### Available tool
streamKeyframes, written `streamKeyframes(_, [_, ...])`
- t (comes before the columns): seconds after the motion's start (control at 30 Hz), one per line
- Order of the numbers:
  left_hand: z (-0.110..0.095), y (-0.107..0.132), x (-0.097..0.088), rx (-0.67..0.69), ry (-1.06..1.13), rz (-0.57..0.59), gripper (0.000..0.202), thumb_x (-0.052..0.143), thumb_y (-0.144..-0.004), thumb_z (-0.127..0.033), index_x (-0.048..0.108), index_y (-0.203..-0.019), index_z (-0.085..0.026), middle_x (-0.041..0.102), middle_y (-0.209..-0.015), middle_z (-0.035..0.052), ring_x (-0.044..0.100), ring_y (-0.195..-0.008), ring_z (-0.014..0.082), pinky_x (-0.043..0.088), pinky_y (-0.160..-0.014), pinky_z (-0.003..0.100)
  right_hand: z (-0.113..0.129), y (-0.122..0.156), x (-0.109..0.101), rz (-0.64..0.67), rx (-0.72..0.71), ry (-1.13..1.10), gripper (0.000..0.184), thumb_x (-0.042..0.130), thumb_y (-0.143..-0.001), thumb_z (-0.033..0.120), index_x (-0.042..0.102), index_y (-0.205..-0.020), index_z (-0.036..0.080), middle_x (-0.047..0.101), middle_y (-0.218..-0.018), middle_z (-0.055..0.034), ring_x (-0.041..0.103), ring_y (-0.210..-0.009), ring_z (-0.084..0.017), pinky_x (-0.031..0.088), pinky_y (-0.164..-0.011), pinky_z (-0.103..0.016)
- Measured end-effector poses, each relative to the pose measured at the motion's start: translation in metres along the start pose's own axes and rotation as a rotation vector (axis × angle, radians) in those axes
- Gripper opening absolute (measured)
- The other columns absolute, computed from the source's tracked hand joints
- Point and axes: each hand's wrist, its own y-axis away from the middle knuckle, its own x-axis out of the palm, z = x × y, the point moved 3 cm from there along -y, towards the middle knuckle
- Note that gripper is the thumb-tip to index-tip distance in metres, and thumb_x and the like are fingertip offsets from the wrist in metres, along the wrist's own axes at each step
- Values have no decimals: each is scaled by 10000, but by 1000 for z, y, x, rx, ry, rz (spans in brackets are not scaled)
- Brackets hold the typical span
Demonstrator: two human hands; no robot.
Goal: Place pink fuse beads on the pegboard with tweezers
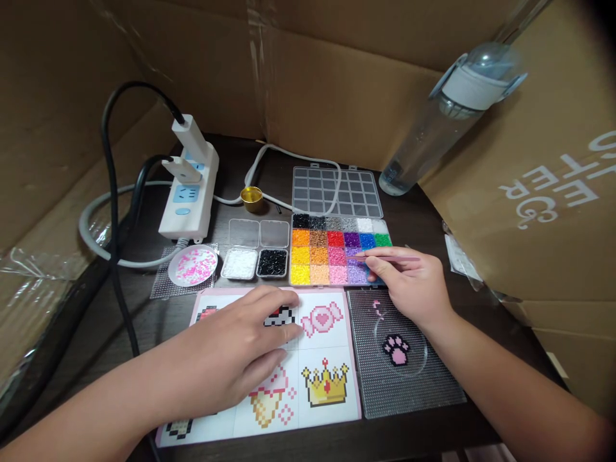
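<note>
My left hand (235, 353) lies with fingers spread on a pattern sheet (332, 398) of pixel pictures, including a pink candy, a crown and an ice cream; it covers part of them. Pink tweezers (397, 258) are pinched in my right hand (416, 282). Their tips point left over the pink and purple compartments of a bead box (290, 256) filled with many colours. I cannot tell whether a bead is between the tips. Below my right hand, a clear pegboard (385, 398) carries a black and pink bead paw (396, 351) and a short curved row of pink beads (376, 309).
A white dish (176, 279) of pink and white beads stands left, beside small boxes of white beads (239, 263) and black beads (273, 262). Behind are a power strip (192, 199) with cables, a gold cup (251, 199) and a water bottle (433, 135). Cardboard walls (337, 77) enclose the table.
</note>
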Motion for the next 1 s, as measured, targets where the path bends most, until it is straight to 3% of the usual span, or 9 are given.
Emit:
streamKeyframes(0.17, [1, 0, 0, 4, 2, -12, 351, 585, -1080, -152, 838, -1298, -260, 731, -1468, 125, 740, -1322, 327, 675, -1025, 421, -1, 0, -2, -6, 9, -60, 56, 889, -876, 283, 936, -872, 253, 899, -854, -68, 751, -561, -150, 661, -561, -262])
streamKeyframes(0.53, [3, 1, 0, 0, 23, -20, 348, 588, -1076, -146, 830, -1300, -258, 735, -1458, 123, 738, -1334, 322, 673, -1035, 421, 0, -2, -3, -2, 29, -67, 70, 867, -864, 244, 936, -854, 256, 887, -817, -55, 739, -558, -133, 646, -561, -233])
streamKeyframes(0.8, [3, 2, 1, -3, 12, -8, 360, 576, -1088, -159, 831, -1320, -264, 726, -1486, 125, 732, -1338, 322, 683, -1002, 408, 0, -1, -4, 17, 44, -24, 80, 873, -876, 283, 937, -875, 235, 850, -744, -55, 751, -585, -161, 654, -574, -267])
streamKeyframes(1.0, [3, 1, 1, -10, 37, -11, 362, 593, -1080, -150, 833, -1324, -266, 722, -1491, 124, 730, -1344, 322, 676, -1021, 410, 1, -1, -3, 11, 49, -23, 135, 910, -887, 369, 930, -878, 235, 884, -835, -74, 753, -599, -164, 672, -596, -295])
